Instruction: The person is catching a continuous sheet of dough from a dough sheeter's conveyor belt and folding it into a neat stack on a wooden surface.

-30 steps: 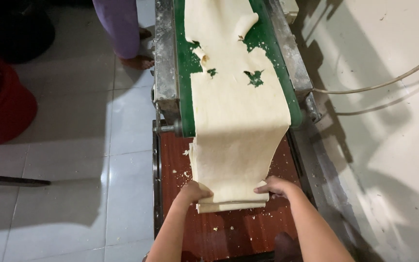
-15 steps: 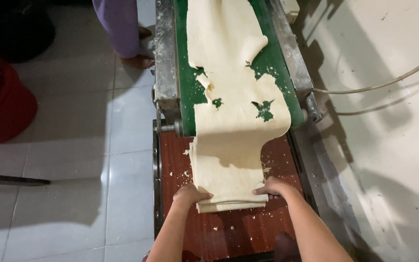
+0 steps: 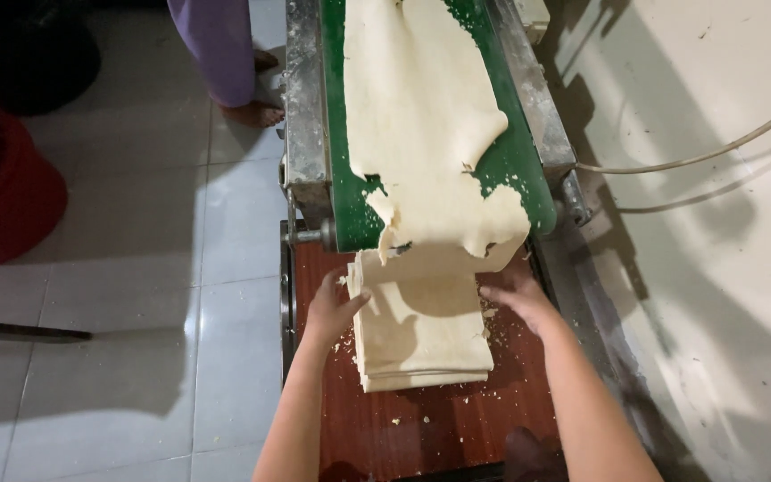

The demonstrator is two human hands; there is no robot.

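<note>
Here, my left hand [image 3: 332,308] and right hand [image 3: 515,295], fingers spread flat, steady the folded dough stack [image 3: 421,335] mid-table; more sheet [image 3: 421,134] awaits folding.

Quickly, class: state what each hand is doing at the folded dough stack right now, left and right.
Left hand: open, fingers flat against the left edge of the folded dough stack, gripping nothing.
Right hand: open, fingertips at the stack's right edge, gripping nothing.

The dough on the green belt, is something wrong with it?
Yes. The dough sheet is torn: ragged holes and a jagged edge near the end of the belt show green through it. Crumbs lie scattered on the board beside the folded stack.
</note>
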